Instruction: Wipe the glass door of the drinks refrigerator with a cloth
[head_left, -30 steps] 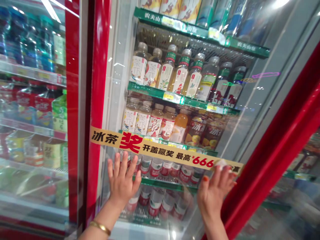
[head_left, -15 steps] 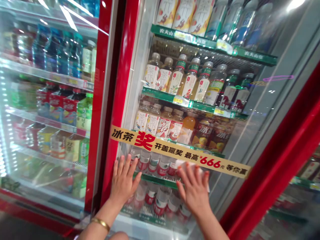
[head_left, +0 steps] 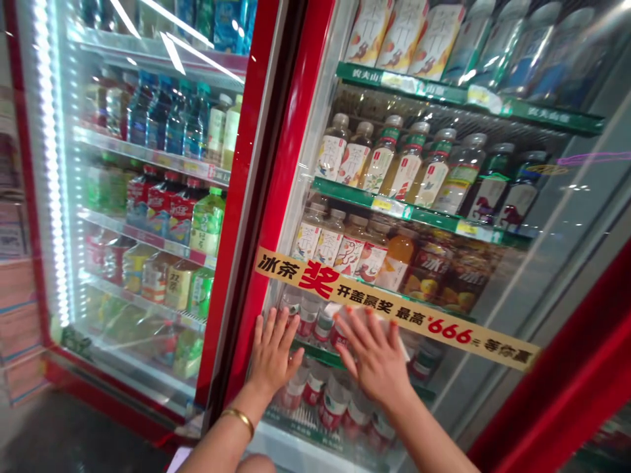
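Note:
My left hand (head_left: 275, 358) lies with its fingers spread on the glass door (head_left: 428, 394) of a red-framed drinks cooler, close to the door's left frame. A gold bangle (head_left: 239, 420) circles that wrist. Further right, my right hand (head_left: 377, 358) is pressed flat, fingers apart, over a white cloth or tissue (head_left: 333, 309); only its edges show past the hand, so its kind is unclear. Just above both hands, a tan banner strip (head_left: 365, 299) with black and red lettering runs slantwise across the door. Behind the glass stand bottled drinks (head_left: 355, 243) on green-edged shelves.
A second red-framed cooler (head_left: 254, 131) stands at the left, with rows of bottles and a bright light strip (head_left: 52, 164). Stacked cartons (head_left: 22, 328) are at the far left. Dark floor (head_left: 93, 433) shows at lower left. A red frame (head_left: 557, 368) slants down the right side.
My right hand and the white cloth or tissue have slid left across the glass, nearer my left hand. The view has turned left, showing more of the left cooler. My left hand keeps its place.

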### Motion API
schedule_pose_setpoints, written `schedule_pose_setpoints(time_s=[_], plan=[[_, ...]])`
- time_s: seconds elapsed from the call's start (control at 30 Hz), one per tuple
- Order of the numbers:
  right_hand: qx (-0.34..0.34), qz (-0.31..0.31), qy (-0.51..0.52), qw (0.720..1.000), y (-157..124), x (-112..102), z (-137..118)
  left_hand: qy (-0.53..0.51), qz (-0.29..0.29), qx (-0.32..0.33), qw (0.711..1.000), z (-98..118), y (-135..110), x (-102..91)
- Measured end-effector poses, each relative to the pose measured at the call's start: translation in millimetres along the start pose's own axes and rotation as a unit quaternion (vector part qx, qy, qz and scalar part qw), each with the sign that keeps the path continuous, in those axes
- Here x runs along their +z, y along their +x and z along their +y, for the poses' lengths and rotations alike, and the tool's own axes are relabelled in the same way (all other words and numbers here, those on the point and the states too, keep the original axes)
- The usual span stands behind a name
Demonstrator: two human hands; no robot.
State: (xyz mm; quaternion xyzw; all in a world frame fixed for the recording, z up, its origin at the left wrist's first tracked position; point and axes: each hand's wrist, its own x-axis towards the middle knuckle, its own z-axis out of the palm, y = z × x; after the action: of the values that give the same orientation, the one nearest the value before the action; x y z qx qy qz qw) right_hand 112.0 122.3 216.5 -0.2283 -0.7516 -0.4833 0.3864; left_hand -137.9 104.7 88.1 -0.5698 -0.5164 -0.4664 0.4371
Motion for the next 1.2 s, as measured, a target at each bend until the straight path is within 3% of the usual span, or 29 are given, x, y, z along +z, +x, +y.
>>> schedule_pose_setpoints(time_s=[0.07,0.13,0.2,0.3,0.4,0.47,0.57,0.63,0.67,0.73,0.83,0.9,0.97,1.1,1.13,1.2], plan=[[0.104,-0.003,-0.026,0.994,28.2,3.6,21.1,-0.003,0.002,-0.001,1.0,0.2,-0.4,0.4],[0.157,-0.01,-0.028,0.987,51.2,8.5,21.3,-0.006,0.006,-0.001,1.0,0.6,-0.3,0.5],[0.087,-0.027,-0.003,0.996,56.9,11.7,0.9,-0.01,0.013,0.0,1.0,0.9,0.0,0.6],[-0.116,-0.035,0.045,0.992,35.2,11.5,-36.2,-0.011,0.032,0.003,0.999,1.5,0.6,0.8],[-0.174,-0.02,0.062,0.983,18.7,8.5,-35.9,-0.01,0.048,0.003,0.999,2.7,1.9,0.8],[-0.142,-0.016,0.055,0.988,31.4,6.8,-13.8,-0.011,0.051,0.001,0.999,3.9,2.7,0.3],[-0.008,-0.02,0.036,0.999,75.7,7.5,15.5,-0.013,0.054,-0.006,0.998,5.6,2.5,-0.9],[0.056,-0.027,0.032,0.998,96.8,12.6,13.0,-0.015,0.057,-0.011,0.998,6.1,1.0,-1.4],[0.051,-0.033,0.039,0.997,99.1,16.9,4.3,-0.016,0.059,-0.011,0.998,6.2,0.0,-1.4],[-0.047,-0.049,0.075,0.995,85.6,28.1,-21.2,-0.017,0.065,-0.008,0.998,5.7,-2.1,-1.0],[-0.241,-0.057,0.14,0.959,46.3,42.6,-48.9,-0.021,0.075,0.003,0.997,3.8,-3.9,0.4],[-0.284,-0.056,0.151,0.945,34.5,43.2,-45.0,-0.025,0.077,0.01,0.997,2.6,-4.0,1.0],[-0.227,-0.051,0.125,0.964,44.7,35.7,-27.4,-0.031,0.077,0.014,0.996,1.9,-3.7,1.0],[-0.025,-0.006,0.052,0.998,86.6,21.3,-9.9,-0.041,0.083,0.014,0.996,1.8,-3.4,-0.2],[-0.019,-0.005,0.051,0.998,88.7,22.0,-16.3,-0.043,0.084,0.014,0.995,1.7,-3.3,-0.6],[-0.087,-0.017,0.078,0.993,75.5,28.2,-37.8,-0.046,0.087,0.017,0.995,1.0,-2.5,-1.6]])
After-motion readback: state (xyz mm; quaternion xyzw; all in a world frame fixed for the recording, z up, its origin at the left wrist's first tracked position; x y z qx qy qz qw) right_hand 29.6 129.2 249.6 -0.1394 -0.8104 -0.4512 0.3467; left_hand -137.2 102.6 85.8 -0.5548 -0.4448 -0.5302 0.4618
